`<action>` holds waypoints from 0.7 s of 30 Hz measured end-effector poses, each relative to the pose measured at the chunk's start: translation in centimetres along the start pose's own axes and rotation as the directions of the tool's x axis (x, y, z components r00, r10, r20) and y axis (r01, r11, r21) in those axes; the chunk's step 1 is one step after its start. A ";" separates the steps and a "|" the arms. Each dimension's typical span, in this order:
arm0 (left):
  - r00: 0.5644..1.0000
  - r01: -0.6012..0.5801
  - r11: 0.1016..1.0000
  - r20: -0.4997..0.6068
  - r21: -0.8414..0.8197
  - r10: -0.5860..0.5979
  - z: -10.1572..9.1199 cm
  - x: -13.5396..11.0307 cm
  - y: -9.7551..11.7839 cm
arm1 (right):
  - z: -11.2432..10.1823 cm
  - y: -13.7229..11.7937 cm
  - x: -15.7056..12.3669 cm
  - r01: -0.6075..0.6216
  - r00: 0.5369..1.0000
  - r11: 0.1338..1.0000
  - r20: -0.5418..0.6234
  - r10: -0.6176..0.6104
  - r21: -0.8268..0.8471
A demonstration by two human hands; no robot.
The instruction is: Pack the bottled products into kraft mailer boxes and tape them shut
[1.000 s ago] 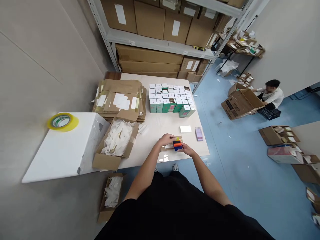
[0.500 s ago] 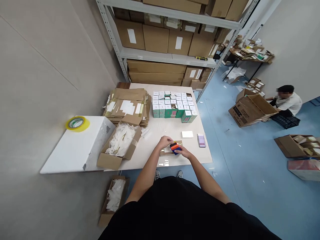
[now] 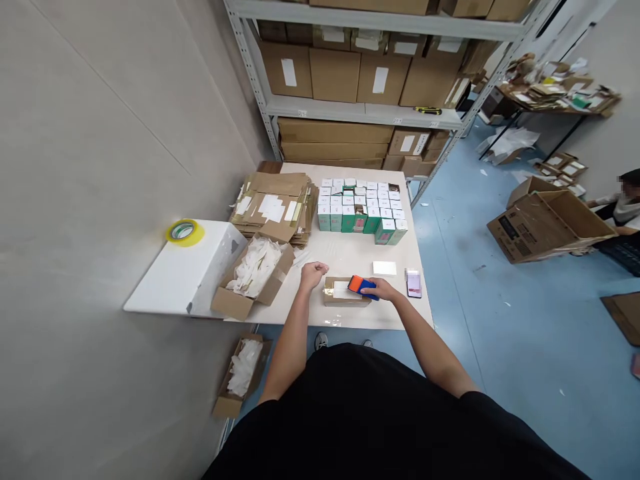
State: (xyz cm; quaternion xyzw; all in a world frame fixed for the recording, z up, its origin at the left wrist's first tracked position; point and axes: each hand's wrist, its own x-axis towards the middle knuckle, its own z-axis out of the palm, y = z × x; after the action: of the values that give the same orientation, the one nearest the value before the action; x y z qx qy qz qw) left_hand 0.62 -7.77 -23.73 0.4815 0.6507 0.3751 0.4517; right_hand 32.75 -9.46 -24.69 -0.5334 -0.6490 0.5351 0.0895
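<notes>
My right hand grips a small blue and orange handheld item, whose exact kind I cannot make out. Its orange end points left, over a small cardboard box with a white label near the table's front edge. Left of that box, my left hand hovers with its fingers pinched together; whatever they hold, if anything, is too small to see. Behind my right hand lies a white rectangular block or pad. A phone with a lit screen rests to the right.
Rows of green and white boxes stand at the table's back. Flattened cardboard and an open carton of white paper fill the left side. Yellow tape lies on a white block. Shelving rises behind; a person crouches far right beside a carton.
My left hand has come away from the blue and orange item and moved left. My right hand still holds the item, now turned with its orange end leftward. The camera view has shifted right-to-left.
</notes>
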 end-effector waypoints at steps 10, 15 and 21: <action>0.936 0.301 0.938 -0.135 -0.171 -0.325 -1.2 -1.9 -9.4 | 1.0 -3.3 3.8 -0.025 0.995 0.878 0.069 0.066 -0.478; 0.914 0.370 0.911 -0.103 -0.181 -0.392 -0.8 -1.6 -12.3 | 2.4 -4.3 4.5 -0.041 0.996 0.800 0.040 0.082 -0.599; 0.885 0.444 0.874 -0.057 -0.197 -0.462 1.0 -0.8 -14.3 | 2.5 -5.0 4.5 -0.059 0.990 0.787 0.063 0.123 -0.615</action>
State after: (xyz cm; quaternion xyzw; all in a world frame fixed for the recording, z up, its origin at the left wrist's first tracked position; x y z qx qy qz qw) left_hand -2.42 -12.08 -37.06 0.2536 0.7315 0.3396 0.5341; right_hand 26.21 -6.69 -23.83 -0.5370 -0.7642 0.3261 -0.1458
